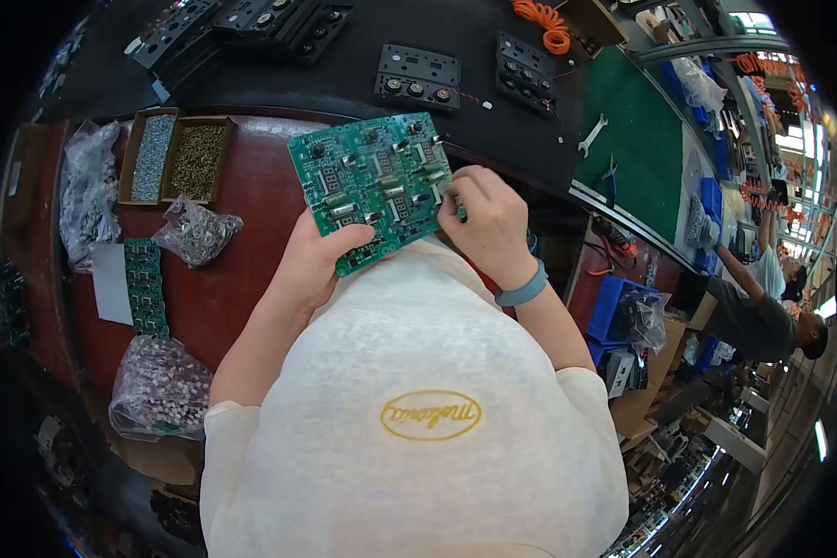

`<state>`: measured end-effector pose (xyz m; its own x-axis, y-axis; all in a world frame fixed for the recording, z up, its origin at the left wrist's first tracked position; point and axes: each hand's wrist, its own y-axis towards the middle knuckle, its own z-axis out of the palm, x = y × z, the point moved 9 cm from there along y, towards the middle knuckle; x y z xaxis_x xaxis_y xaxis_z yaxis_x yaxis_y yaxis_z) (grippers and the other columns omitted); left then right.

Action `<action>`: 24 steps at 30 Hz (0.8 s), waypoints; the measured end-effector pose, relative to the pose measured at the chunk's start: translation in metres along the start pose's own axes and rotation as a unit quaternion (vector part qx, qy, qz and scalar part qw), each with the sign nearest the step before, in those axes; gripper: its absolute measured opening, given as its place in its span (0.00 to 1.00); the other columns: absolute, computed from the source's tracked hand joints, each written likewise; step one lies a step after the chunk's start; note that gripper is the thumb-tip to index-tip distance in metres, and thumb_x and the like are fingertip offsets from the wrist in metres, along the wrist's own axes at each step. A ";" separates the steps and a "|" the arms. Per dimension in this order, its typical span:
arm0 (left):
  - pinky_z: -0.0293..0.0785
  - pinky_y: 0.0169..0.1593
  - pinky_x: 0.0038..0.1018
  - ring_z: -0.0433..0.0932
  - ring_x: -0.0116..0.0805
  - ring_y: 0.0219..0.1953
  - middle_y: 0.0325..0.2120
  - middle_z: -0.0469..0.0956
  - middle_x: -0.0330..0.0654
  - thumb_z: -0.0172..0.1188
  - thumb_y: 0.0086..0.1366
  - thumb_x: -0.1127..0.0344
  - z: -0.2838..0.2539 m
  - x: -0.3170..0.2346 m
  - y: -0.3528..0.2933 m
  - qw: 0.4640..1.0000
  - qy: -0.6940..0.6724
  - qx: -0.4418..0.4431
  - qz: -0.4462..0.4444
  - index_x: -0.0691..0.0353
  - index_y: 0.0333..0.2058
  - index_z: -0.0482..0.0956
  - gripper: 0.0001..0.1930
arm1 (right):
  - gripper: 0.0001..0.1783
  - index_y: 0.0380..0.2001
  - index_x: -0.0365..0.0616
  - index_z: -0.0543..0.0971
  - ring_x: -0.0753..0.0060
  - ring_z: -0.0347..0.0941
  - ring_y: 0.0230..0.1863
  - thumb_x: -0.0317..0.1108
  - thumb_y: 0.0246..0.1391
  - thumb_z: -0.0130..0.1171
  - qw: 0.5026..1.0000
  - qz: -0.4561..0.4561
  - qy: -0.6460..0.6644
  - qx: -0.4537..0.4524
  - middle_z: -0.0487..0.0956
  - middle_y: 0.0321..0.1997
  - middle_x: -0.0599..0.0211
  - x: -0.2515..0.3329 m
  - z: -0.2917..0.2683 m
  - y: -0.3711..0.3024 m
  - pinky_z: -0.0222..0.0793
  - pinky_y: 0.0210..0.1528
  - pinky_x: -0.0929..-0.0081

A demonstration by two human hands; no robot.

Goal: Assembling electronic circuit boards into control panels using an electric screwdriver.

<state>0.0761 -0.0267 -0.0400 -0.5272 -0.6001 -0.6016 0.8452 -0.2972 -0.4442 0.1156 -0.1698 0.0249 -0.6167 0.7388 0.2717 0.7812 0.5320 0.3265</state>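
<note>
The green circuit board [370, 193] is held in the air in front of the chest, in view across the far edge of the red table [260, 181]. The left hand [312, 259] is part closed on the board's near left corner, thumb on the face and fingers hidden beneath; the right hand [486, 219] is curled in, thumb and fingertips together at the board's right edge, and whether they pinch the edge or a small part I cannot tell. If the left thumb slackened while the right fingers pressed, the board could tip or drop; a heavy push might also bend or loosen its raised components. A knock to the open boxes toward the table's far left corner could mix their loose pieces. By count: one board in hand; two such boxes, one of silvery pieces [153, 158], one of brassy pieces [198, 156]; three clear bags toward the left edge, one of pale parts [88, 200], one of ring-like parts [198, 232], one of red and white parts [161, 386]; one green strip [146, 288] beside one white sheet [112, 284]. Beyond the far edge lie two separate black panels [418, 79], plus an overlapping stack [279, 23] I cannot count, one wrench [592, 136] and one pair of pliers [611, 181].
</note>
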 end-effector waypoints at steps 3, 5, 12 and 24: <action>0.79 0.45 0.40 0.75 0.46 0.47 0.48 0.70 0.52 0.50 0.55 0.80 0.010 0.001 -0.005 1.000 -0.028 0.008 -0.007 0.68 0.53 0.61 0.25 | 0.08 0.22 0.38 0.74 0.63 0.73 0.32 0.18 0.33 0.58 0.994 0.045 0.037 -0.087 0.70 0.43 0.56 -0.007 -0.024 0.006 0.70 0.31 0.69; 0.80 0.43 0.38 0.77 0.43 0.44 0.44 0.73 0.52 0.52 0.55 0.80 0.017 -0.001 -0.011 0.997 -0.071 0.000 0.008 0.71 0.50 0.64 0.21 | 0.09 0.22 0.37 0.74 0.69 0.72 0.30 0.15 0.33 0.57 0.981 0.089 0.069 -0.159 0.69 0.41 0.58 -0.013 -0.041 0.003 0.69 0.27 0.75; 0.80 0.43 0.38 0.76 0.44 0.44 0.46 0.72 0.53 0.52 0.55 0.80 0.025 -0.013 -0.016 0.996 -0.053 0.009 0.066 0.71 0.51 0.64 0.23 | 0.08 0.23 0.35 0.73 0.82 0.69 0.24 0.15 0.36 0.59 0.949 0.110 0.158 -0.249 0.68 0.41 0.62 -0.017 -0.055 0.009 0.66 0.18 0.88; 0.82 0.38 0.35 0.78 0.45 0.42 0.44 0.74 0.53 0.52 0.54 0.78 -0.039 0.006 -0.018 0.995 -0.072 -0.050 0.043 0.71 0.51 0.64 0.23 | 0.03 0.34 0.37 0.74 0.79 0.73 0.20 0.23 0.54 0.53 0.750 0.334 0.527 -0.220 0.76 0.24 0.65 -0.099 -0.029 -0.020 0.67 0.21 0.86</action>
<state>0.0547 0.0039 -0.0611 -0.4297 -0.7225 -0.5416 0.8697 -0.1699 -0.4635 0.1583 -0.2648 0.0176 -0.0170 -0.0811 0.9966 0.9853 -0.1709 0.0029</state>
